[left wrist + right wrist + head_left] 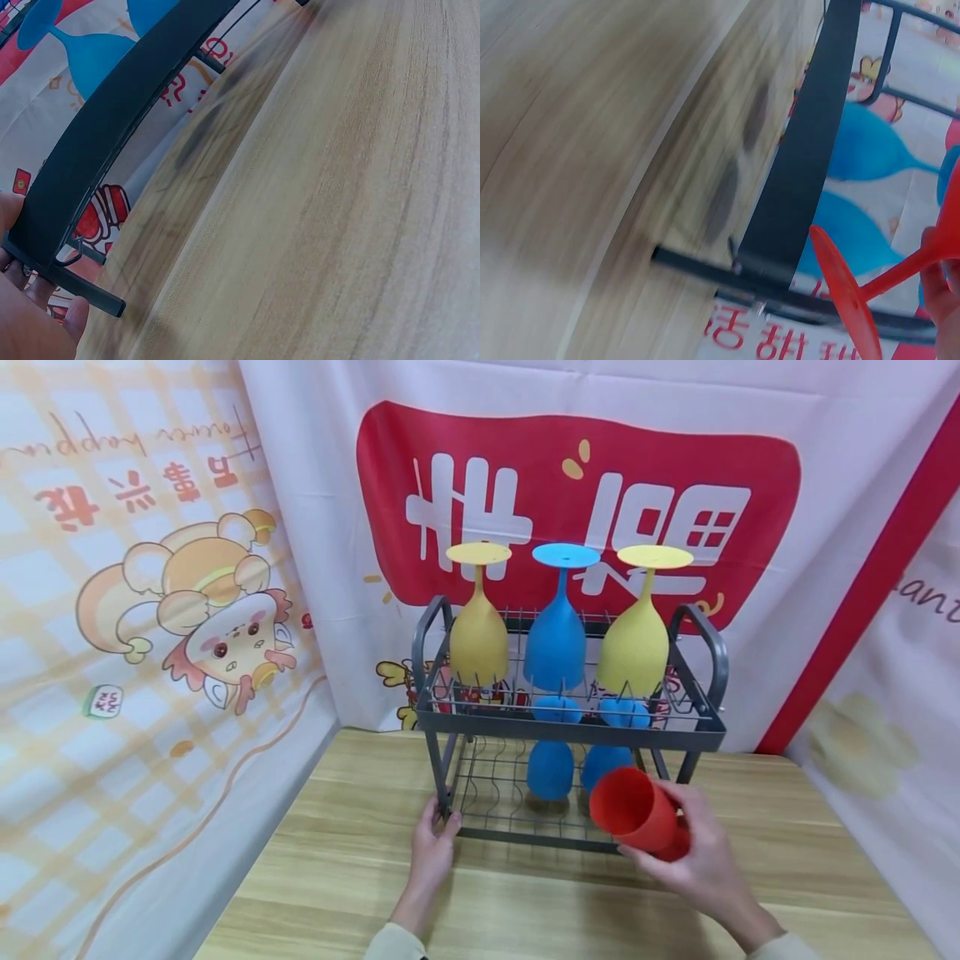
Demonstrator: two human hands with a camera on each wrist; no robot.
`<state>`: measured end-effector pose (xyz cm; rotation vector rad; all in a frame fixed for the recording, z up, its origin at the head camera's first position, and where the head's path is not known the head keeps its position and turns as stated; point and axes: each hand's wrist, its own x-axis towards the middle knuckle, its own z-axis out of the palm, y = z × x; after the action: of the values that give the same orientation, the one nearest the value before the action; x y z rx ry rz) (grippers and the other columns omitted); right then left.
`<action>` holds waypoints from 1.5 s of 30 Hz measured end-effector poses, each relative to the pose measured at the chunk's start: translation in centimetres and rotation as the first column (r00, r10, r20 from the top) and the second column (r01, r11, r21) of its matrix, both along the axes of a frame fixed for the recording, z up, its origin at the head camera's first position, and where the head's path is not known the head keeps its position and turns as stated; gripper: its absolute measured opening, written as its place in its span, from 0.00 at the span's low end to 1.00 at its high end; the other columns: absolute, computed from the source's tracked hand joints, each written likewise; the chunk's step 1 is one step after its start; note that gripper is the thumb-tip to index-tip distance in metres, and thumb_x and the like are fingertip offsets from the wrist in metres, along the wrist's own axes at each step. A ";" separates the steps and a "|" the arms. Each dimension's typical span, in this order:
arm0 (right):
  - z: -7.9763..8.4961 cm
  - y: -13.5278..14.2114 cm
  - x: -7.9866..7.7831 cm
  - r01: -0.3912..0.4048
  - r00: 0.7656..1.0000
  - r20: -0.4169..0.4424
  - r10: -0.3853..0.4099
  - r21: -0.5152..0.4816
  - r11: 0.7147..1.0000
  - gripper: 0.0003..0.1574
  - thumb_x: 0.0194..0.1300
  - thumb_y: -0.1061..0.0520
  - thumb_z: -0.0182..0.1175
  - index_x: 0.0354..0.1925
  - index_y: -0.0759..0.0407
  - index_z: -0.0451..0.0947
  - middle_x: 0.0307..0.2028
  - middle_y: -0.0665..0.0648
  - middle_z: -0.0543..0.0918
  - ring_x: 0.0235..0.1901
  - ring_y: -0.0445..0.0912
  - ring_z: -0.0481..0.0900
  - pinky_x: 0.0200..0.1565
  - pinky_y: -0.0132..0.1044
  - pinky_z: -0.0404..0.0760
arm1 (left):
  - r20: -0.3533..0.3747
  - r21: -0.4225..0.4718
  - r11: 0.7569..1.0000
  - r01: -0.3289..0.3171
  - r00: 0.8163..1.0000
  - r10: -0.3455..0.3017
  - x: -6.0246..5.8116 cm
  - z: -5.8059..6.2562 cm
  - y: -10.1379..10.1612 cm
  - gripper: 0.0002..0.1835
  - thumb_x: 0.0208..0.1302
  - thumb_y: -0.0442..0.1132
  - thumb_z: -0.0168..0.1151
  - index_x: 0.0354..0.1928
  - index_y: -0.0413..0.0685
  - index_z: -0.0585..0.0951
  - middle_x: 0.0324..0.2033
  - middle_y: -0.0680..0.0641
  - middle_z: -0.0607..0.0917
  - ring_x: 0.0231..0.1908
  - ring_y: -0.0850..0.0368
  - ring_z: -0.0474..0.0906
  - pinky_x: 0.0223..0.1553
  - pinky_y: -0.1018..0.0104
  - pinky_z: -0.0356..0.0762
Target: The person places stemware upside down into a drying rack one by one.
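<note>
My right hand [693, 852] grips a red plastic goblet [633, 810], tilted with its mouth toward the head camera, in front of the rack's lower right. In the right wrist view its round foot and thin stem [892, 279] show beside the fingers. My left hand [433, 852] holds the lower front left corner of a dark grey two-tier dish rack [570, 732]; the thumb lies over the rail in the left wrist view. Upside down on the upper tier stand a dull yellow goblet [478, 647], a blue goblet [556, 647] and a brighter yellow goblet [636, 647].
Two blue goblets, one on the left [551, 770] and one on the right [606, 763], stand inverted on the lower wire tier. The rack rests on a wood-grain table [337, 860]. Printed cloth [315, 527] hangs behind and at both sides.
</note>
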<state>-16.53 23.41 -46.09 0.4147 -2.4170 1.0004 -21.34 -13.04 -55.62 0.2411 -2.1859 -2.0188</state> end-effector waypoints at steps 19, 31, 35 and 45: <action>-0.7 -6.1 -1.7 -0.229 0.934 0.275 0.229 -0.033 0.973 0.58 0.48 0.43 0.86 0.74 0.31 0.69 0.64 0.45 0.75 0.64 0.54 0.75 0.44 0.33 0.89 | 0.001 0.000 1.000 0.009 1.000 -0.009 0.2 0.0 -0.1 0.30 0.78 0.37 0.59 0.79 0.53 0.68 0.78 0.35 0.68 0.78 0.29 0.61 0.74 0.26 0.62; -1.1 -7.0 -2.0 -0.250 0.910 0.334 0.248 -0.038 0.968 0.57 0.49 0.41 0.85 0.74 0.34 0.70 0.63 0.42 0.76 0.64 0.52 0.75 0.45 0.33 0.89 | 0.033 -0.043 0.999 0.011 0.999 -0.009 0.1 0.2 -0.2 0.29 0.78 0.39 0.59 0.78 0.57 0.70 0.78 0.36 0.69 0.78 0.28 0.61 0.73 0.21 0.57; -1.0 -6.9 -2.0 -0.258 0.908 0.337 0.248 -0.015 0.966 0.57 0.50 0.39 0.84 0.74 0.35 0.69 0.63 0.43 0.76 0.64 0.52 0.75 0.45 0.34 0.90 | 0.034 -0.094 0.995 -0.028 0.999 0.031 0.4 0.4 -0.2 0.30 0.77 0.40 0.61 0.78 0.51 0.69 0.75 0.34 0.73 0.72 0.28 0.72 0.70 0.28 0.70; 0.1 -6.3 -2.0 -0.272 0.920 0.319 0.226 0.105 0.957 0.56 0.51 0.35 0.82 0.74 0.26 0.67 0.62 0.44 0.76 0.62 0.51 0.77 0.44 0.35 0.90 | -0.158 -0.169 0.961 -0.220 0.968 0.194 2.8 3.7 1.2 0.17 0.73 0.42 0.68 0.60 0.49 0.80 0.51 0.48 0.86 0.45 0.57 0.81 0.39 0.69 0.80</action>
<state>-18.50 17.12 -46.01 0.6808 -2.7803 1.0610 -18.50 -11.84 -51.90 0.2821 -2.1442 -1.6587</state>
